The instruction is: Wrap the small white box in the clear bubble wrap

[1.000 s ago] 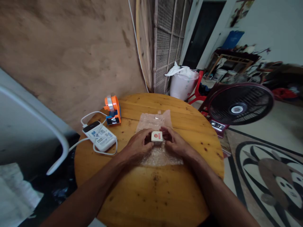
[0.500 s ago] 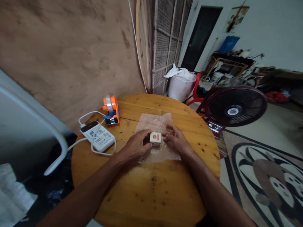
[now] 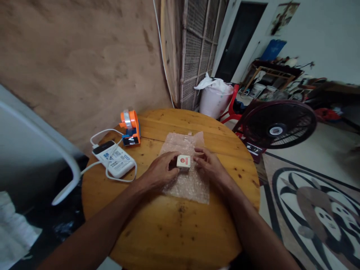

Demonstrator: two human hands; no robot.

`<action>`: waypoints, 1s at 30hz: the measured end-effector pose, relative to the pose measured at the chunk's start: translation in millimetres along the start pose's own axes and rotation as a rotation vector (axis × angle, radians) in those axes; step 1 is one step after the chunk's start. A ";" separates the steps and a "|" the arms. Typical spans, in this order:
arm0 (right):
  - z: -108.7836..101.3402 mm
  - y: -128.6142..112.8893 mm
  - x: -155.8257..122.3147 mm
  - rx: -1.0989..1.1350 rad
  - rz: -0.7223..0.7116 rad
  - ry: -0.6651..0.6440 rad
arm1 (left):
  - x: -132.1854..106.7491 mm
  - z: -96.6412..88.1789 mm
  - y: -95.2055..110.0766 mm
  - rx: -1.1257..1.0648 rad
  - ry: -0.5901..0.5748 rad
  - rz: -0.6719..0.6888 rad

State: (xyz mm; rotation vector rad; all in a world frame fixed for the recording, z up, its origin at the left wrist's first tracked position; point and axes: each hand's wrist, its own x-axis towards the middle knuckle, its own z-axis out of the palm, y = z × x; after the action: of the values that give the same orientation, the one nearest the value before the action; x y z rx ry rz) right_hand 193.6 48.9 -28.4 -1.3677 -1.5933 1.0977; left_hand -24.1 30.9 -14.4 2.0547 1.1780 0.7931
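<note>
A small white box (image 3: 183,161) with red print on its top sits over a sheet of bubble wrap (image 3: 185,187) on the round wooden table (image 3: 180,232). My left hand (image 3: 163,168) has its thumb and fingers closed on the box's left side. To the right of the box, my right hand (image 3: 209,164) hovers low over the wrap's right part, fingers apart and a small gap from the box. Its fingers hold nothing that I can see.
At the table's left lie a white power bank (image 3: 114,159) with cables and an orange tape dispenser (image 3: 131,127). A fan (image 3: 275,129) stands beyond the right edge, near a red chair (image 3: 234,101) and a white sack (image 3: 215,97). A plywood wall (image 3: 84,56) rises behind.
The bubble wrap's lower right corner has shifted toward me and left, out from under my right wrist. My right fingers have drawn slightly together. The left hand still holds the box.
</note>
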 end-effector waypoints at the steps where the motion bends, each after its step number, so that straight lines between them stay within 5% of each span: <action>1: -0.7 0.8 -0.4 -0.082 -0.043 -0.008 | 0.1 -0.2 0.4 -0.005 -0.001 0.004; 7: -1.6 -3.5 -4.4 -0.397 -0.206 -0.001 | -0.1 -1.6 3.3 0.016 0.002 0.003; 15: -9.5 -11.7 -12.1 -0.432 -0.272 -0.191 | -0.3 -3.4 3.9 0.019 -0.022 0.004; 23: -10.2 -10.3 -11.4 -0.437 -0.271 -0.198 | -2.2 -1.0 -2.0 -0.068 -0.005 -0.030; 30: -11.0 -9.6 -10.7 -0.406 -0.284 -0.198 | -9.7 -28.5 16.3 0.154 0.060 0.070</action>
State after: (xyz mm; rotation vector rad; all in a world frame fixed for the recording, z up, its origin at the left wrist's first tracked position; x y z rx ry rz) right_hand 202.1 39.2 -15.7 -1.2549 -2.1689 0.7837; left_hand -41.4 22.2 13.8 2.2218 1.2402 0.8248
